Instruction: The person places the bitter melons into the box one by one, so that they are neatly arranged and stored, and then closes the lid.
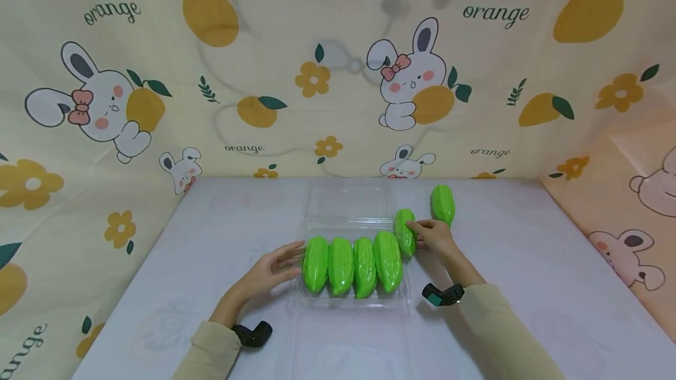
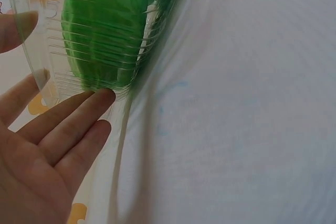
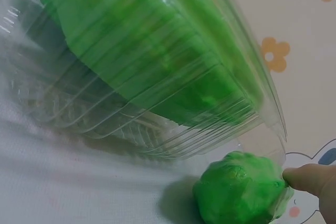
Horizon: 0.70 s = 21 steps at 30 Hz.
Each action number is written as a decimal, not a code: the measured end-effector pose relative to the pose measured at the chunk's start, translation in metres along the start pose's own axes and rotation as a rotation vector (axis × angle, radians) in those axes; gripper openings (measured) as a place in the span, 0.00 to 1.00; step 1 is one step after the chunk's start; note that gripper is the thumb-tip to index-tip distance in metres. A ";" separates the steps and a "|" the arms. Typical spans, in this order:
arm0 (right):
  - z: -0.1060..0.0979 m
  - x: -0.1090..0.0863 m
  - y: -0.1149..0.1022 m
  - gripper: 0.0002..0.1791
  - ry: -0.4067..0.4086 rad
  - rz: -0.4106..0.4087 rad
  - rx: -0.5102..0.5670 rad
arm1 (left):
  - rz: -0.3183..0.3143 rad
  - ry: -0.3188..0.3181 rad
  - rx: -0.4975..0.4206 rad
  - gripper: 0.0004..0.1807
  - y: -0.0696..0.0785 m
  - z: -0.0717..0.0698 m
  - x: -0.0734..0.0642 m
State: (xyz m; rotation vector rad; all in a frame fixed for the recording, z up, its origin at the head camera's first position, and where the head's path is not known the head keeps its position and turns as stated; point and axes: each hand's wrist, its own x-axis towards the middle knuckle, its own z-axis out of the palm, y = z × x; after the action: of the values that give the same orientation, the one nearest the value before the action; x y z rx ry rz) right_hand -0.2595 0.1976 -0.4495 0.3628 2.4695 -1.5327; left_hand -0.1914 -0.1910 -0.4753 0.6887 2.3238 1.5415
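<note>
Several green, ridged model bitter gourds [image 1: 340,265] lie side by side in a clear plastic box [image 1: 354,302]. Its clear lid [image 1: 348,203] is folded back behind it. Another bitter gourd [image 1: 405,232] is at the box's back right corner, pinched by my right hand [image 1: 437,236]; in the right wrist view a fingertip [image 3: 299,178] presses its side. My left hand [image 1: 271,267] touches the box's left wall with straight fingers. Seen from the left wrist, the fingers [image 2: 79,129] reach the ribbed wall, with a gourd [image 2: 107,30] showing through the plastic.
One more bitter gourd [image 1: 442,203] lies behind my right hand on the white table [image 1: 517,263]. A printed cloth [image 1: 327,34] with rabbits and oranges hangs at the back and sides. Each wrist wears a black camera [image 1: 254,334].
</note>
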 end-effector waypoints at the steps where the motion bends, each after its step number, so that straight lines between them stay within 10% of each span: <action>1: 0.000 0.000 0.000 0.31 -0.003 0.000 0.004 | 0.002 -0.001 -0.004 0.34 0.000 0.000 0.000; 21: -0.003 0.000 0.003 0.32 -0.010 0.006 0.020 | 0.016 0.000 -0.015 0.34 0.002 0.001 -0.001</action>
State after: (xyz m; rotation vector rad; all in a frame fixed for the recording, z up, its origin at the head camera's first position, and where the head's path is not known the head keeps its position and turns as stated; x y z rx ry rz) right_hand -0.2591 0.2019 -0.4508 0.3646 2.4456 -1.5540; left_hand -0.1900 -0.1900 -0.4737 0.7060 2.3101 1.5640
